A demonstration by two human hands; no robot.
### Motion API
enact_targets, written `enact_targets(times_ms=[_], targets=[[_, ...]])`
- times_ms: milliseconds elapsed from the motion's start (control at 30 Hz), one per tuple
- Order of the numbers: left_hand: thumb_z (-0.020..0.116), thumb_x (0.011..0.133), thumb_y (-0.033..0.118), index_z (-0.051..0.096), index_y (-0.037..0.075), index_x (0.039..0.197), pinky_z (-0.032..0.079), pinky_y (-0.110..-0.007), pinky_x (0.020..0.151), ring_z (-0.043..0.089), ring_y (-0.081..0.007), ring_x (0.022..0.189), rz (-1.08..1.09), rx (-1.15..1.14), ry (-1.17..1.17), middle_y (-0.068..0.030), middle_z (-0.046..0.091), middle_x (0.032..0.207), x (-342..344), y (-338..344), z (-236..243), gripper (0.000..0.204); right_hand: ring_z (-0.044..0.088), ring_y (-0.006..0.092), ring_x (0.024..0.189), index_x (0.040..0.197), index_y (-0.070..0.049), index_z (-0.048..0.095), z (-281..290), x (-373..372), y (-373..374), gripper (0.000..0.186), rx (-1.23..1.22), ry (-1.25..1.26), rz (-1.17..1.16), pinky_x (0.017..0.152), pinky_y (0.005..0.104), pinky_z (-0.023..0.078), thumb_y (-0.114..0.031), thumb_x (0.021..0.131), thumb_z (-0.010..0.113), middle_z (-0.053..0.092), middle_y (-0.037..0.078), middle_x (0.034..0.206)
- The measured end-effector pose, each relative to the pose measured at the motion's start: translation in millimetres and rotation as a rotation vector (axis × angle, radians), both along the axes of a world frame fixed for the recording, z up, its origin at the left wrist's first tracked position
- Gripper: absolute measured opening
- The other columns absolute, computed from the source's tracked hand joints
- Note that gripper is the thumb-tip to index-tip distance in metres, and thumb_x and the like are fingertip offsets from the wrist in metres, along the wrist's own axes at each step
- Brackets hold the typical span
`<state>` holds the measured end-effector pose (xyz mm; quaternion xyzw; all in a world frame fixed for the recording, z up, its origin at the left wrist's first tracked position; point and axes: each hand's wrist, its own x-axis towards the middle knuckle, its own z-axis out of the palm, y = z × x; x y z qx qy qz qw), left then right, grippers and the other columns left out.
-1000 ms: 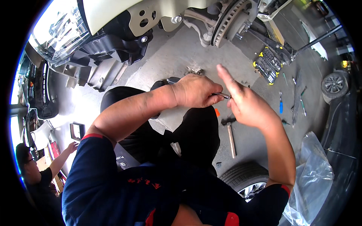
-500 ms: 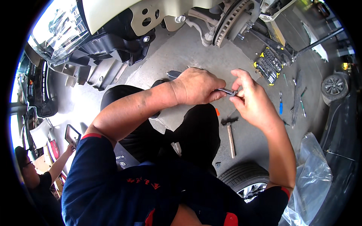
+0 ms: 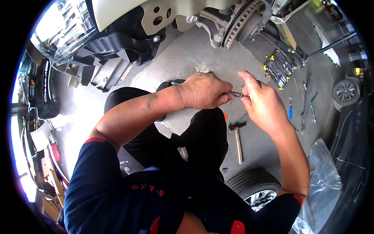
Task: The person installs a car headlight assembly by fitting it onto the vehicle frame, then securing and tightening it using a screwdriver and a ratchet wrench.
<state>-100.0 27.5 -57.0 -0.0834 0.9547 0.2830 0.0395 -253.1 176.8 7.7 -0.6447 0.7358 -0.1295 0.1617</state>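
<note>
My left hand [image 3: 206, 91] is closed around a tool with a slim metal shaft [image 3: 236, 94]. A grey end sticks out behind that hand; whether it belongs to the same tool I cannot tell. At the shaft's tip, my right hand [image 3: 263, 103] pinches with thumb and fingers, its index finger raised. Whatever small part sits in that pinch is mostly hidden. Both hands are held above my bent knees. Beyond them, a brake disc [image 3: 245, 23] hangs exposed on the car's hub.
A hammer [image 3: 239, 144] lies on the floor beside a removed wheel [image 3: 253, 187]. Further right are an open socket set [image 3: 279, 68], a blue-handled screwdriver [image 3: 290, 111] and clear plastic sheeting [image 3: 321, 183]. Car body parts [image 3: 113, 50] stand at upper left, a dark car [image 3: 352, 156] at right.
The metal shaft has turned a little and sits straighter between my hands. My right hand has shifted slightly right. The person at the left edge has mostly left the view.
</note>
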Motion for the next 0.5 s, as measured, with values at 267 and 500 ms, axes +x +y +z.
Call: enact_targets(times_ms=[267, 500], targets=[[0.06, 0.099, 0.036, 0.061, 0.01, 0.099, 0.053, -0.052, 0.081, 0.068, -0.0396, 0.087, -0.016, 0.002, 0.058, -0.0158, 0.068, 0.084, 3.8, -2.0, -0.4, 0.027, 0.07, 0.0416, 0.092, 0.134, -0.001, 0.052, 7.9, 1.4, -8.0, 0.05, 0.125, -0.032, 0.041, 0.077, 0.0486, 0.057, -0.003, 0.088, 0.069, 0.07, 0.026, 0.1], [0.046, 0.104, 0.042, 0.069, 0.002, 0.11, 0.051, -0.042, 0.095, 0.067, -0.0343, 0.102, 0.036, 0.543, 0.084, -0.02, 0.072, 0.1, 2.4, -3.1, -6.3, 0.046, 0.071, 0.0378, 0.09, 0.128, -0.006, 0.056, 0.4, 7.0, -3.4, 0.045, -0.138, -0.206, 0.019, 0.075, 0.047, 0.057, -0.001, 0.086, 0.07, 0.072, 0.018, 0.099]])
